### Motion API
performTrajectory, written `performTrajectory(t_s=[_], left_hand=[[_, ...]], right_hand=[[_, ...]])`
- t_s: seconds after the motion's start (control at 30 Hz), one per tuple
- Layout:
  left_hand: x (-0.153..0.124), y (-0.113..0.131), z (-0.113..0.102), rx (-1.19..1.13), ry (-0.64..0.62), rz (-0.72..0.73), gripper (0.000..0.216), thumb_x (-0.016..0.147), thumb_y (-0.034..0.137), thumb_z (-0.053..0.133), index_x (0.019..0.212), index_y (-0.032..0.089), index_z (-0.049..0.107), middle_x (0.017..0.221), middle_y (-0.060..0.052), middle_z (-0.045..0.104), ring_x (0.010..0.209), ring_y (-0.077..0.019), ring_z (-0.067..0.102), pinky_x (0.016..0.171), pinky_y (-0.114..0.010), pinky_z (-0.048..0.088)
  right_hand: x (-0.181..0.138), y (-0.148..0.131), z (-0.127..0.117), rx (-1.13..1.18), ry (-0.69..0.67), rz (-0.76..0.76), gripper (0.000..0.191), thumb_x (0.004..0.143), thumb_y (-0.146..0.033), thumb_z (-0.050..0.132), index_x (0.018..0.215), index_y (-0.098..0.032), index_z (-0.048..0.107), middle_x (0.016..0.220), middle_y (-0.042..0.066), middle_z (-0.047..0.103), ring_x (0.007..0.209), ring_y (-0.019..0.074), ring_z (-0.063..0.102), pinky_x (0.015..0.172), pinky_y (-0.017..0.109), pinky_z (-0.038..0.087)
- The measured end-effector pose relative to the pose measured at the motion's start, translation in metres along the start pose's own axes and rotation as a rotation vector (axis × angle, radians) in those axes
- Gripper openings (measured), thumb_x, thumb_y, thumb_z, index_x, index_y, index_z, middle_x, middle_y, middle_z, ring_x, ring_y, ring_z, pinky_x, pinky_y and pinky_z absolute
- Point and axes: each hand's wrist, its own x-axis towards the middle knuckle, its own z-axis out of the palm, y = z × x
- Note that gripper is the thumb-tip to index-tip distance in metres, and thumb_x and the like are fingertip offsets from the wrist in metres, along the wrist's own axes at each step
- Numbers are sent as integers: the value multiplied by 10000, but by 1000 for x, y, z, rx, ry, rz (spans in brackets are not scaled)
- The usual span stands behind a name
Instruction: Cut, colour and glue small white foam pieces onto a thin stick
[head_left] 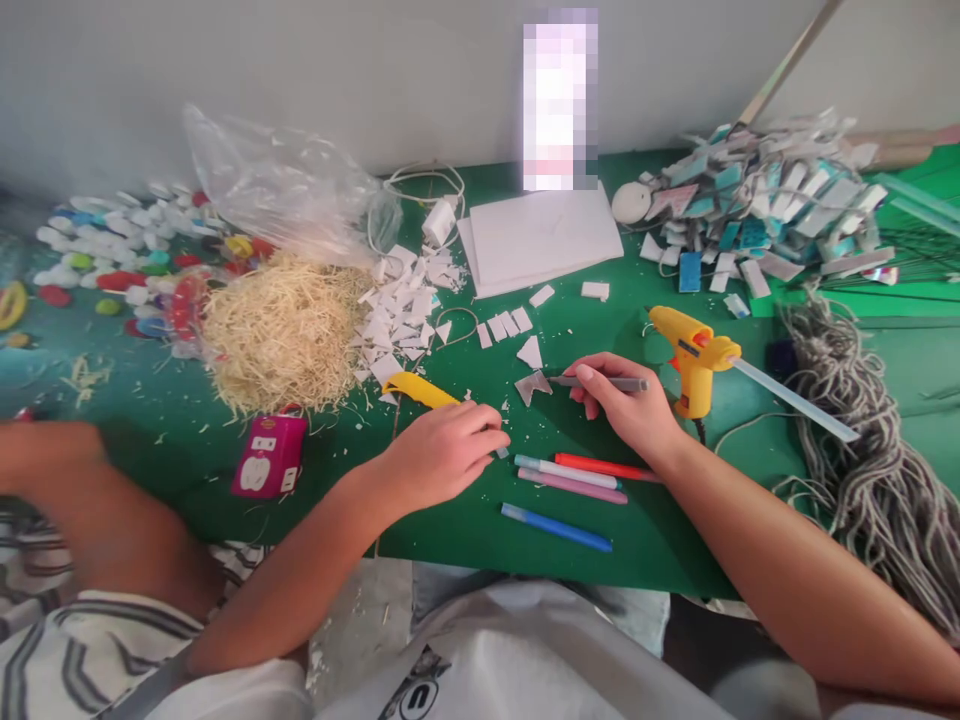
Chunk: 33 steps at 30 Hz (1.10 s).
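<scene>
The grey pen [634,384] is pinched between the closed fingers [589,374] of the right hand [628,402], and its tip is held at the right edge of a small notched grey piece [533,387], which lies flat on the green bench [450,532]. The fingers of the left hand [442,452] are curled low over the bench; a small greyish object [502,452] is seen at their tips, but whether it is gripped cannot be told. A yellow cutter [420,388] is partly hidden behind that hand.

Just beyond the grey piece, a white piece [529,352] and a short row of white strips [496,328] are laid out. Between the forearms, a red pen [600,466], a pink pen [571,485] and a blue pen [556,527] are placed. A yellow glue gun [695,385] is set right of the right hand, with grey yarn [862,440] heaped farther right. White scraps [397,310], a straw heap [289,330] and a magenta box [270,455] are spread to the left; white sheets [544,240] are stacked at the back.
</scene>
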Motion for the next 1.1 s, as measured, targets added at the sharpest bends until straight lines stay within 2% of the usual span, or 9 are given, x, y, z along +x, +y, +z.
performTrajectory(t_s=[0.2,0.33,0.47,0.6,0.7,0.8,0.9,1.1], left_hand=[[-1,1,14,67,-17,71,216,983,128,494,922,172,697,895,-43,716,772,-173,628,712,-298,511],[3,-1,16,91,33,91,250,983,123,465,853,169,673,836,-44,707,737,-173,601,677,-302,490],[7,-5,14,83,66,73,245,1010,154,463,882,171,672,860,-40,725,754,-163,630,716,-298,505],[6,-7,11,54,2,21,160,974,212,538,932,172,687,878,-48,721,780,-180,659,731,-306,518],[4,-6,10,52,-56,32,134,953,198,561,918,181,689,878,-42,709,782,-179,660,730,-300,518],[3,-6,12,88,-33,53,175,972,177,529,881,178,679,853,-38,694,750,-171,645,708,-295,507],[6,-5,14,115,-5,30,198,972,169,526,824,171,657,800,-30,668,720,-171,630,691,-302,498],[14,-6,10,-7,-93,-78,96,901,228,685,821,183,660,800,-14,671,759,-179,657,696,-297,496]], right_hand=[[0,-2,-1,16,-15,4,570,746,-741,725,840,-180,712,676,20,674,493,111,528,498,283,478],[-3,-6,-3,3,-70,-18,550,730,-734,746,839,-195,725,685,19,675,524,126,553,525,298,512],[-5,-7,-4,-15,-91,-38,525,748,-723,736,844,-207,736,680,22,672,566,150,583,552,316,537],[-5,-3,-3,-22,-36,-36,484,781,-691,720,873,-217,734,637,7,640,589,168,606,570,323,542],[-4,-1,-3,-20,6,-43,434,781,-638,741,915,-226,736,734,16,692,586,153,600,575,323,547],[-5,-2,-3,-10,14,-52,407,765,-591,767,938,-225,732,844,32,733,589,138,594,579,322,565],[-5,-3,-3,-5,5,-50,409,756,-585,778,936,-221,731,838,34,733,597,141,598,588,325,575],[-4,-1,-2,-15,-4,-45,439,767,-625,764,924,-216,744,819,40,737,602,148,605,578,322,566]])
